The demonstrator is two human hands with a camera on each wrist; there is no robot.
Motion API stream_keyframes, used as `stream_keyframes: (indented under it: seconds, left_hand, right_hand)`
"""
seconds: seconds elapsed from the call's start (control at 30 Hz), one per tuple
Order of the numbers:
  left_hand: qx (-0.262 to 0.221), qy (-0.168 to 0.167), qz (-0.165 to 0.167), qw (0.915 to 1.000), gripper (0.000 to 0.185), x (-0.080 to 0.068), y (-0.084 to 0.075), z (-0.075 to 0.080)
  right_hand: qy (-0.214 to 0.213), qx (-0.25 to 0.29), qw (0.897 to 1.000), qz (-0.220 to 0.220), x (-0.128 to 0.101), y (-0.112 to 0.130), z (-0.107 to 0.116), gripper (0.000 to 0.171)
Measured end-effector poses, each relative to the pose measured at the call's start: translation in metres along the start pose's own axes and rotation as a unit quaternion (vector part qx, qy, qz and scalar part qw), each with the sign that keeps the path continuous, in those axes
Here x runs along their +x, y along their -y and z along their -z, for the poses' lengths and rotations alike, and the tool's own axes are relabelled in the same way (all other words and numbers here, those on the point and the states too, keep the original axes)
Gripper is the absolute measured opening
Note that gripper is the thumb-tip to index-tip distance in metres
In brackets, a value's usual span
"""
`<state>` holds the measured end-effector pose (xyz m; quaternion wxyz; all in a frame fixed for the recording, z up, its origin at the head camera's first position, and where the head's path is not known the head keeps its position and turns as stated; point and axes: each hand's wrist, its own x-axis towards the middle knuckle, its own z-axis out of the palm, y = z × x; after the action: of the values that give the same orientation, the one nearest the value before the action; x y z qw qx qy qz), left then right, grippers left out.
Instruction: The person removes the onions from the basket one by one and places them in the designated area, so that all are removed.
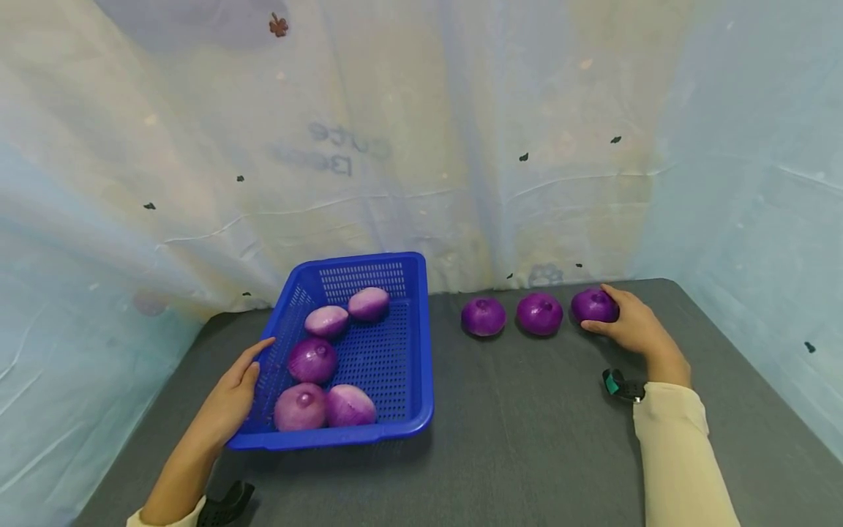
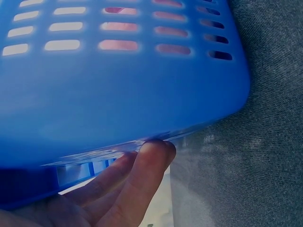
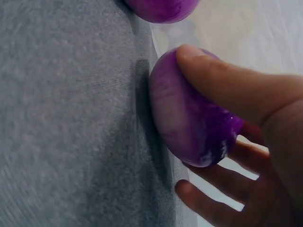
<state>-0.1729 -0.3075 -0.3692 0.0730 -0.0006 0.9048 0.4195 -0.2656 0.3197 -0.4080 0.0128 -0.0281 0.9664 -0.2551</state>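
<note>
My right hand (image 1: 635, 322) grips a purple onion (image 1: 592, 305), thumb on its near side and fingers round the far side. In the right wrist view, this onion (image 3: 189, 113) sits at the cloth surface between thumb and fingers. Two more purple onions, the middle one (image 1: 539, 314) and the left one (image 1: 484, 316), stand in a row beside it. My left hand (image 1: 230, 399) holds the left rim of a blue plastic basket (image 1: 429, 366). In the left wrist view, its fingers (image 2: 142, 175) bend against the rim. Several paler purple onions (image 1: 312, 359) lie inside, mostly along the left.
A dark grey cloth-covered table (image 1: 527, 432) lies under everything. Behind it hangs a pale patterned curtain (image 1: 461, 146), and a light blue sheet (image 1: 757, 219) closes the right side. The basket's far edge is close to the curtain.
</note>
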Motion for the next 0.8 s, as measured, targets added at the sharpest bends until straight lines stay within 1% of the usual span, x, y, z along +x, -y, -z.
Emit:
stream_keyframes:
  seconds: [0.13,0.27,0.37,0.43,0.63,0.8]
  left_hand:
    - [0.0,0.0,0.001,1.0,0.052,-0.001,-0.002,0.0]
    - [0.001,0.003,0.004,1.0,0.052,0.0,-0.002,0.001]
    - [0.002,0.004,0.005,1.0,0.052,0.0,-0.001,0.001]
    - [0.001,0.005,0.004,1.0,0.052,0.0,-0.001,0.001]
    - [0.001,0.007,0.0,1.0,0.052,0.0,0.0,0.001]
    - [-0.004,0.001,-0.008,1.0,0.052,0.0,-0.001,0.001]
  right_hand:
    - [0.015,0.008,1.0,-0.007,-0.002,-0.002,0.001,0.101]
    - [0.027,0.02,0.999,-0.005,-0.001,-0.006,0.002,0.108]
    - [0.026,0.022,0.999,-0.001,0.001,-0.005,0.004,0.111]
    - [0.022,0.02,1.0,0.0,0.001,-0.002,0.007,0.111]
    - [0.003,0.03,0.999,0.023,-0.002,0.017,0.016,0.1]
    - [0.0,0.037,0.997,0.062,-0.005,0.046,0.023,0.091]
